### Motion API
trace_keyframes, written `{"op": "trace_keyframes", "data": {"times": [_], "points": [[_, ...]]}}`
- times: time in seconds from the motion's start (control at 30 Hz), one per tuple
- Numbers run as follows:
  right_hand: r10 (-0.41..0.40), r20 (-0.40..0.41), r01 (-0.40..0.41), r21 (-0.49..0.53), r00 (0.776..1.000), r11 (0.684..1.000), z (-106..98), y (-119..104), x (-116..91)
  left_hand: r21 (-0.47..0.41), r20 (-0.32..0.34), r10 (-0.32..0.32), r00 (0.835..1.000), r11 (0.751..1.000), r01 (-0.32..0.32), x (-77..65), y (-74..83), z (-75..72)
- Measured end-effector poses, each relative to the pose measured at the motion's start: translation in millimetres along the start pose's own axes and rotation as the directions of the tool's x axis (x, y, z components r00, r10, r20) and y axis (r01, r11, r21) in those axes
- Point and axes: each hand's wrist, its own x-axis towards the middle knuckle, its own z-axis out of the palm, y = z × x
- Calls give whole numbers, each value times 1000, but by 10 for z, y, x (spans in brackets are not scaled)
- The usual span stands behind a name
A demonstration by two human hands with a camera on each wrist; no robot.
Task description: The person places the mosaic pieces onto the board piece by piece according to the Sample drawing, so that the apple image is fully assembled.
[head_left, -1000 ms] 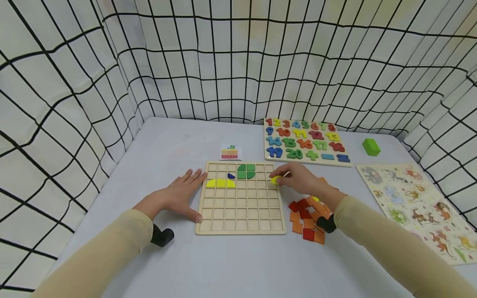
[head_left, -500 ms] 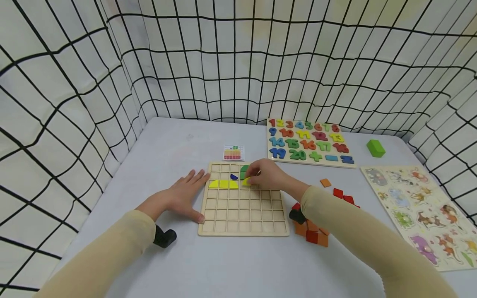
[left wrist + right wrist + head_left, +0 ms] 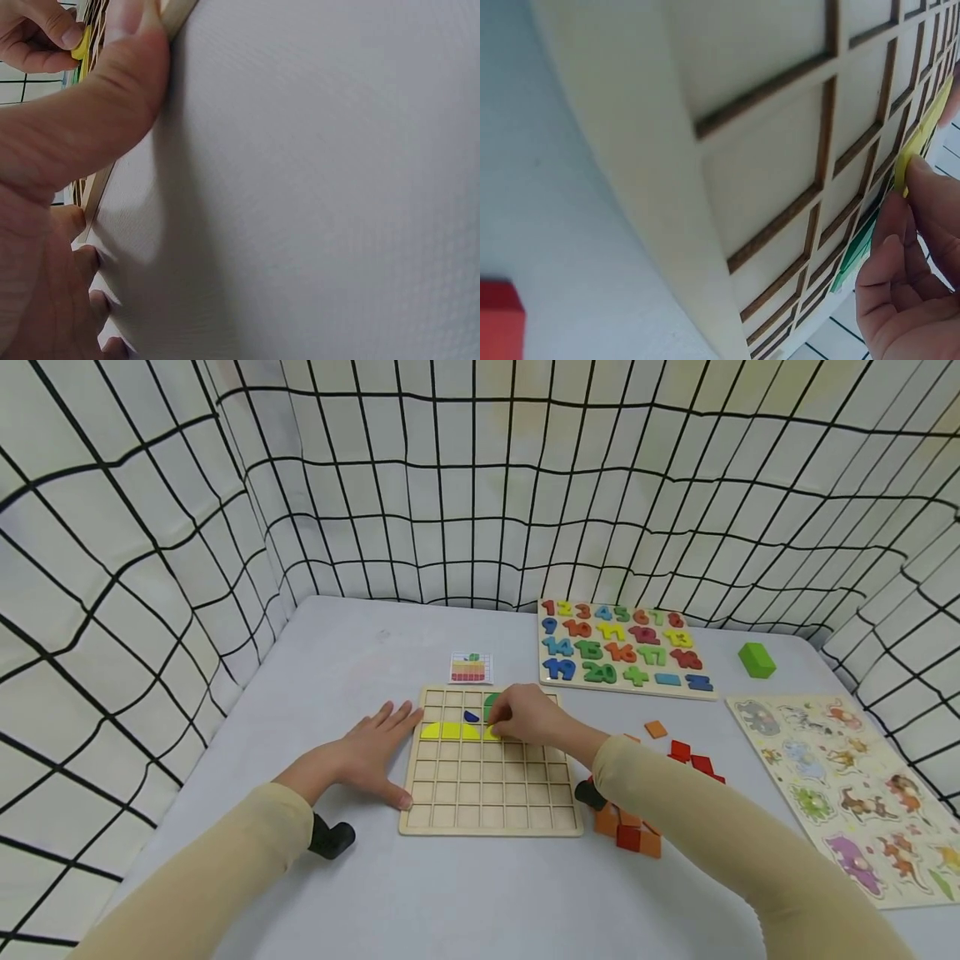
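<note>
A wooden grid board [image 3: 487,785] lies on the table. My left hand [image 3: 360,760] is spread along its left side, fingertips at the upper edge and thumb at the lower corner. Between right thumb and fingertips, my right hand [image 3: 531,717] pinches a yellow tile [image 3: 903,172], held at the board's second row. It stands right beside a row of yellow tiles [image 3: 450,731]. A small dark blue piece [image 3: 471,717] lies just above that row. Green tiles [image 3: 853,253] sit in the cells above, partly hidden behind my right hand in the head view.
A picture card [image 3: 471,668] lies behind the board. Orange and red tiles [image 3: 628,837] are scattered to the right, partly under my right forearm. Farther right are a number puzzle [image 3: 622,647], a green block [image 3: 756,660] and an animal puzzle [image 3: 847,793]. Black netting encloses the table.
My right hand has carried the yellow tile left from the board's right edge to the end of the yellow row. My left hand keeps its place on the board.
</note>
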Motion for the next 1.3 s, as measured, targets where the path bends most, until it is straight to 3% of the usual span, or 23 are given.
{"op": "trace_keyframes", "data": {"times": [0.27, 0.57, 0.87, 1.07, 1.3], "points": [[-16, -10, 16, -51, 1000, 999, 24, -36, -25, -2, 3, -6, 1000, 1000, 6, 1, -8, 14], [-46, -6, 45, -108, 999, 993, 11, -47, -32, -9, -6, 29, 1000, 1000, -29, -9, -2, 7], [-56, -16, 55, -27, 998, 998, -121, 32, -128, -13, 0, 23, 1000, 1000, -23, 6, -21, 17], [-6, -50, 5, -4, 999, 1000, -376, 233, -359, 0, -10, 18, 1000, 1000, -18, 31, -38, 17], [116, -85, -116, 6, 990, 993, -593, 760, -735, 4, 1, 8, 1000, 1000, -8, 23, -27, 6]]}}
